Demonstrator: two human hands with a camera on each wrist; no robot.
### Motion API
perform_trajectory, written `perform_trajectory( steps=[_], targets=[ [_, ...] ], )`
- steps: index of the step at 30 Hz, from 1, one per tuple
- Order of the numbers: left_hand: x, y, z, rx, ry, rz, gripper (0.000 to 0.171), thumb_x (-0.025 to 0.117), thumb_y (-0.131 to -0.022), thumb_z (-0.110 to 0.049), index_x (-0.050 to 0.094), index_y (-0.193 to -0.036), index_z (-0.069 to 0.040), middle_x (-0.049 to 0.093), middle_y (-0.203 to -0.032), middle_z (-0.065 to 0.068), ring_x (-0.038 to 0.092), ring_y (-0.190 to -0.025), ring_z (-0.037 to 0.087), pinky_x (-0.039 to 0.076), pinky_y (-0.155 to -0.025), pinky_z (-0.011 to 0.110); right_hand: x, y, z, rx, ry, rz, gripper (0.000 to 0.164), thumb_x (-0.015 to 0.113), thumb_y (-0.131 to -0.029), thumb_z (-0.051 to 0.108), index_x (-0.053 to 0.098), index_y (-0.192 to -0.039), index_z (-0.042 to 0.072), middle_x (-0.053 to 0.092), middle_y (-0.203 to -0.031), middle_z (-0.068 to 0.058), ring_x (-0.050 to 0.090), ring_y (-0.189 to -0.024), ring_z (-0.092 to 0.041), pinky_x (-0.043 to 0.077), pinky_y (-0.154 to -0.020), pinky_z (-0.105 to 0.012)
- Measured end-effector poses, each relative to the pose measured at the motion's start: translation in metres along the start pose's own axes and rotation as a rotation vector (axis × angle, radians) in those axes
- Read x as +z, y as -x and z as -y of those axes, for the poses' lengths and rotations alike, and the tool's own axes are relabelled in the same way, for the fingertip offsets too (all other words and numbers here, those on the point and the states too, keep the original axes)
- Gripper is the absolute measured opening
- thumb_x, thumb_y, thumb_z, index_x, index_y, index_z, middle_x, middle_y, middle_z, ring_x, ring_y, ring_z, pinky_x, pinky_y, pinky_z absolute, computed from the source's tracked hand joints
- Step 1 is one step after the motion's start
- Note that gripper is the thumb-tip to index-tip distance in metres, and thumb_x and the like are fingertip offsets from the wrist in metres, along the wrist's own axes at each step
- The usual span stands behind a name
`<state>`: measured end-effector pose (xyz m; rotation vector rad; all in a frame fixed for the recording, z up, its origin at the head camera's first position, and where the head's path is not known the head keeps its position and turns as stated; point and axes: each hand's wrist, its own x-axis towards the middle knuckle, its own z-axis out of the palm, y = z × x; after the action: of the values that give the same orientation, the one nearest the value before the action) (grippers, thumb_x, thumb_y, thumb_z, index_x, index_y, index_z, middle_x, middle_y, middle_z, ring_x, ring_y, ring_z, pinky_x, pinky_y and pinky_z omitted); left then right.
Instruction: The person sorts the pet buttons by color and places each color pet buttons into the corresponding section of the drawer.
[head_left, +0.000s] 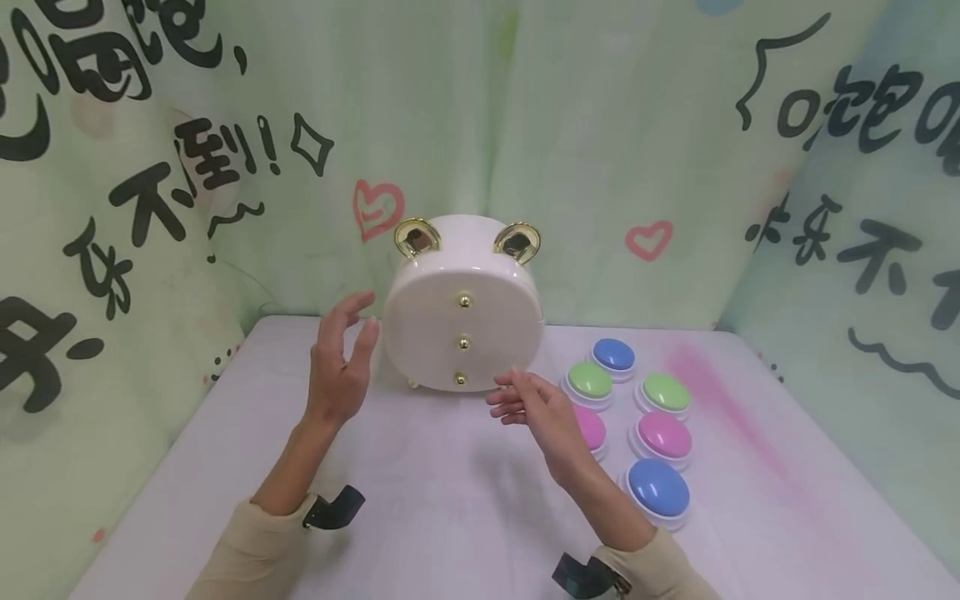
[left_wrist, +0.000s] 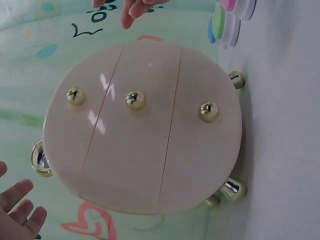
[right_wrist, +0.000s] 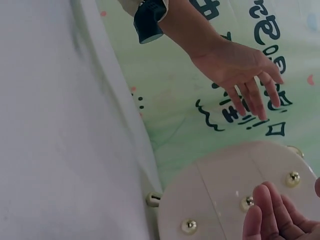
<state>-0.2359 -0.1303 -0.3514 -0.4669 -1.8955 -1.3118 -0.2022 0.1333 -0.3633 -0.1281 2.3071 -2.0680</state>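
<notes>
The round cream drawer box [head_left: 462, 317] stands at the far middle of the surface [head_left: 420, 517]. Both hands, left hand [head_left: 341, 362] and right hand [head_left: 536, 408], hover apart with relaxed fingers, holding nothing. Best to steady the box's left side and pinch the lowest gold knob [head_left: 461, 379] squarely.

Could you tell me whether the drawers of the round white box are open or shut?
Shut. All three drawer fronts of the round white box sit flush, with only thin seams between them in the left wrist view, and no gold knob stands pulled out.
</notes>
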Motion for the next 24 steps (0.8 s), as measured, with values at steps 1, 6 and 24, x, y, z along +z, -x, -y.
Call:
perform_trajectory(
  steps=[1,6,24],
  targets=[
    [0.0,-0.002,0.001,-0.009,0.015,0.009,0.039,0.052,-0.101,-0.015,0.06,-0.138,-0.002,0.064,-0.136,0.016,0.055,-0.129,0.03,0.043,-0.108,0.04,0.001,-0.001,0.0,0.001,-0.008,0.004,0.046,0.048,-0.11,0.035,0.065,-0.125,-0.004,0.075,-0.103,-0.012,0.071,-0.092,-0.02,0.058,-0.083,-0.025],
    [-0.002,-0.012,0.007,-0.086,0.073,0.039,0.039,0.049,-0.104,-0.017,0.06,-0.14,-0.005,0.063,-0.138,0.015,0.053,-0.133,0.025,0.043,-0.108,0.04,0.007,-0.005,0.003,0.007,-0.049,0.015,0.045,0.049,-0.109,0.035,0.067,-0.122,-0.004,0.075,-0.099,-0.011,0.071,-0.089,-0.019,0.059,-0.082,-0.025],
    [-0.014,-0.04,0.021,-0.191,0.095,0.212,0.046,0.037,-0.11,-0.033,0.058,-0.143,-0.008,0.062,-0.14,0.016,0.053,-0.134,0.028,0.044,-0.109,0.051,0.023,-0.023,0.0,0.009,-0.083,0.017,0.046,0.048,-0.11,0.032,0.064,-0.122,-0.009,0.075,-0.094,-0.008,0.07,-0.082,-0.015,0.059,-0.078,-0.025]
  ],
)
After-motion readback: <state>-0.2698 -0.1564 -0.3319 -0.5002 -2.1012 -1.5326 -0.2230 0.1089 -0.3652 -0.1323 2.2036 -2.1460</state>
